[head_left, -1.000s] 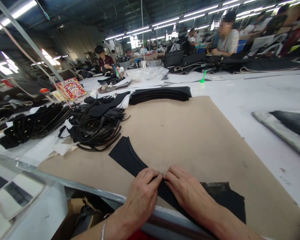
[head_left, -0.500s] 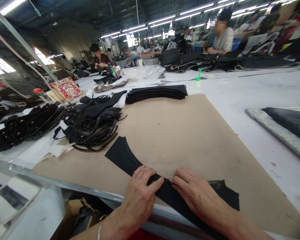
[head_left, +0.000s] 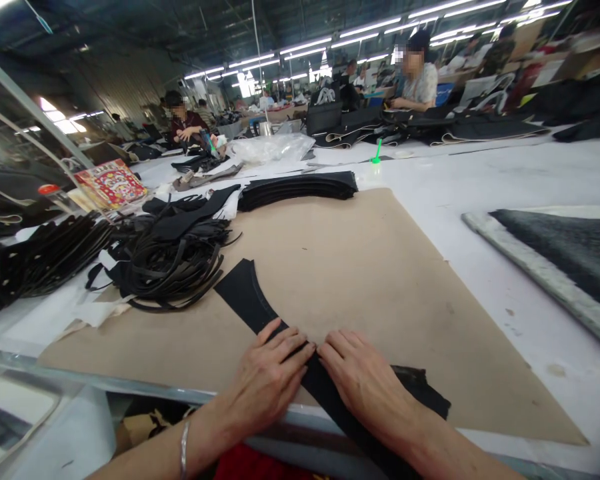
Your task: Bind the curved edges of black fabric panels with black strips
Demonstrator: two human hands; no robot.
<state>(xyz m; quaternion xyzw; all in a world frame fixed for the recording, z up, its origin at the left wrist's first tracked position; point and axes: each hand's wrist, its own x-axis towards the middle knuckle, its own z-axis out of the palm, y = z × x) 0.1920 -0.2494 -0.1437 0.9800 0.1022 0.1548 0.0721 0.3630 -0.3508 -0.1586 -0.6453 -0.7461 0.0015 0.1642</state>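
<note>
Drawn closer, left hand (head_left: 273, 373), fingers parted, and right hand (head_left: 360, 373), fingers together, grip unclear, have the black strip (head_left: 247, 297) beneath.

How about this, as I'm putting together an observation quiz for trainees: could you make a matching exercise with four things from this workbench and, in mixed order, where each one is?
Things:
1. long, curved, black fabric-like strip
2. neat stack of curved black pieces
3. tangled heap of thin black strips
4. slim, bright green object

Places:
A. on the white tabletop, beyond the brown paper-like sheet
B. at the sheet's left side
C. touched by the left hand and right hand
D. along the sheet's far edge

Pairs: 1-C, 2-D, 3-B, 4-A
</note>
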